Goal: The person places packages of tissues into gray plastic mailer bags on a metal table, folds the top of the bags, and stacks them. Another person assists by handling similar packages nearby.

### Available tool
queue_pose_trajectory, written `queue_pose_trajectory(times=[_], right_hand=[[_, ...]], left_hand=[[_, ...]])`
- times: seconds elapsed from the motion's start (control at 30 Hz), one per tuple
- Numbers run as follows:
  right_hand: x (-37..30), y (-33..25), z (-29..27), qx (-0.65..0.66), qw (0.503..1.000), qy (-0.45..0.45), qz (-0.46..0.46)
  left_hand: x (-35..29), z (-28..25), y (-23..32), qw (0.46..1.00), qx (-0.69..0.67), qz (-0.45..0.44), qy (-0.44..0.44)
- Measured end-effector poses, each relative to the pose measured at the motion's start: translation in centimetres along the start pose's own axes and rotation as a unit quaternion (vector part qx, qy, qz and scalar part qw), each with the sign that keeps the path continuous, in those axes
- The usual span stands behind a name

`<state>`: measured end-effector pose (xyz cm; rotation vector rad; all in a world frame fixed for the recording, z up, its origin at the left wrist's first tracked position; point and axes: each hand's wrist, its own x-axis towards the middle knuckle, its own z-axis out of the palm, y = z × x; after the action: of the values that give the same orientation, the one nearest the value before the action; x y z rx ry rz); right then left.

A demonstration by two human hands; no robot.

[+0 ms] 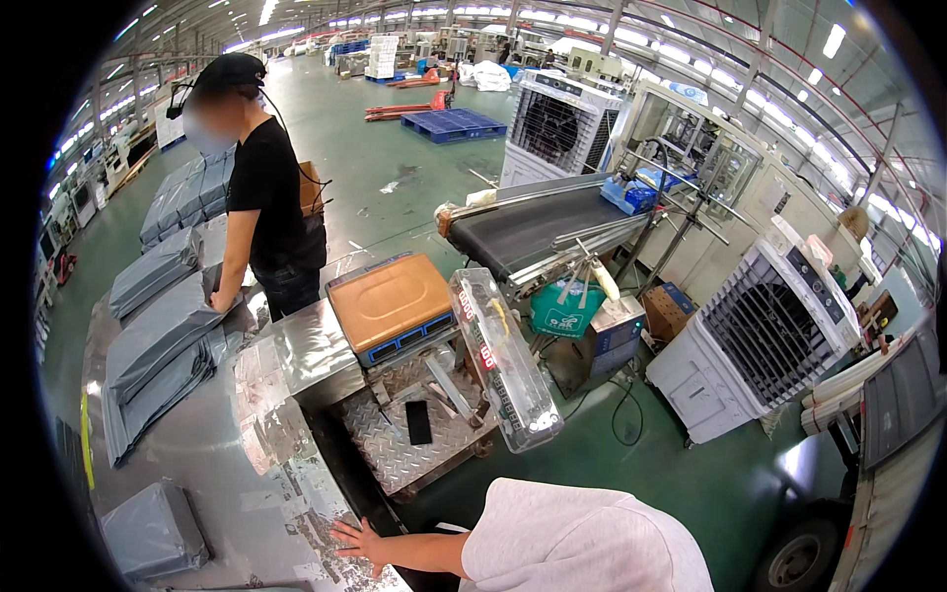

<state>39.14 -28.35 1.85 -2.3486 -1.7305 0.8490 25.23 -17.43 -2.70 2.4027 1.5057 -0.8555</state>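
Observation:
My left hand (359, 545) rests on the worn edge of the metal table (252, 508), fingers spread and holding nothing. The forearm reaches left from a pale short sleeve. My right hand is out of sight. Beyond my hand, a black phone (419, 422) lies on a diamond-plate metal stand (380, 449). Behind it sits an orange-topped weighing scale (390, 301) with blue display windows. A long, clear plastic-wrapped pack (503, 365) leans to the scale's right. Nearest on the table's left is a grey plastic-wrapped package (153, 528).
A co-worker in black (271, 187) stands at the table's far side, one hand on grey bags (163, 340). A conveyor belt (533, 222) runs to a machine at right. Two air coolers (760, 331) (557, 128), a green bag (565, 308) and a blue pallet (454, 124) stand around.

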Motion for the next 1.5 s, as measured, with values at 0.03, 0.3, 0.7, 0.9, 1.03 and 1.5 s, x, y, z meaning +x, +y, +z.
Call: queue_pose_trajectory(times=[0.03, 0.3, 0.7, 0.9, 1.03, 1.5], right_hand=[[0.2, -0.1, 0.2, -0.008, 1.0, 0.001, 0.004], [-0.6, -0.9, -0.9, -0.041, 0.999, -0.003, 0.022], [-0.8, -1.5, -2.5, -0.079, 0.995, -0.068, 0.003], [-0.4, -1.3, -1.9, -0.111, 0.988, -0.094, 0.045], [-0.1, -2.4, -2.4, -0.132, 0.982, -0.125, 0.048], [0.3, -3.0, -2.1, -0.165, 0.977, -0.126, 0.047]], left_hand=[[0.1, 0.0, -0.1, 1.0, -0.001, 0.0, -0.002], [0.5, 0.6, -3.0, 0.999, -0.038, -0.015, -0.025], [1.2, 7.5, -13.6, 0.988, -0.142, -0.041, -0.054], [-6.7, -1.6, -10.7, 0.975, -0.174, -0.119, -0.074], [-7.3, -1.6, -11.6, 0.972, -0.195, -0.105, -0.072], [-5.6, 0.6, -11.7, 0.976, -0.151, -0.134, -0.086]])
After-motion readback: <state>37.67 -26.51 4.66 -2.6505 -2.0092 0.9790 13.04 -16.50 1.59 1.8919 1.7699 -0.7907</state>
